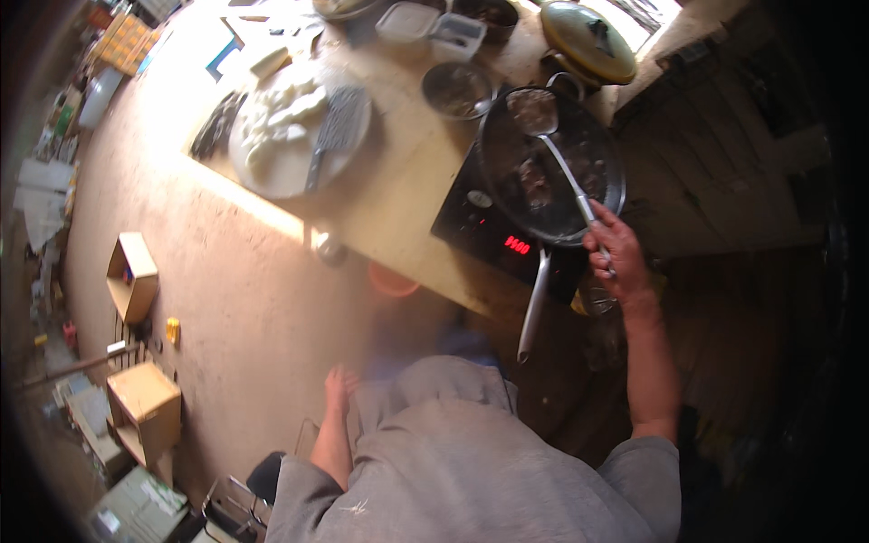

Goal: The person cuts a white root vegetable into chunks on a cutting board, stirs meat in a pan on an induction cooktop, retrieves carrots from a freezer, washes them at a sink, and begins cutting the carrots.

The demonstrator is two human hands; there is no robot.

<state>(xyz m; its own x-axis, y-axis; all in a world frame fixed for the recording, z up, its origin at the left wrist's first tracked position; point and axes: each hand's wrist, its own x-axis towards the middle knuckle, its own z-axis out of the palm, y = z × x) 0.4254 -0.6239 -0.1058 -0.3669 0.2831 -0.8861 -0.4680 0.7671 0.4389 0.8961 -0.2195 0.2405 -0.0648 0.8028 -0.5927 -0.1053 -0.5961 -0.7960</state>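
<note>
My right hand (615, 251) grips the handle of a metal cooking turner (562, 159). Its wide blade, with brown food on it, is at the far side of a dark frying pan (499, 197). Pieces of browned food (534, 182) lie in the pan. Under the pan is a black induction cooktop (461, 216) with red lit digits. The pan's metal handle (535, 305) points back toward me. Low beside my body hangs my left hand (339, 387), holding nothing, its fingers slightly apart and a little blurred.
On the table (407, 197), a round board (271, 182) bears white pieces and a cleaver (339, 122). Behind the cooktop stand a metal bowl (458, 91), plastic containers (407, 22) and a yellow lidded pot (577, 41). Cardboard boxes (144, 394) sit at left. An orange container (394, 279) is below the table edge.
</note>
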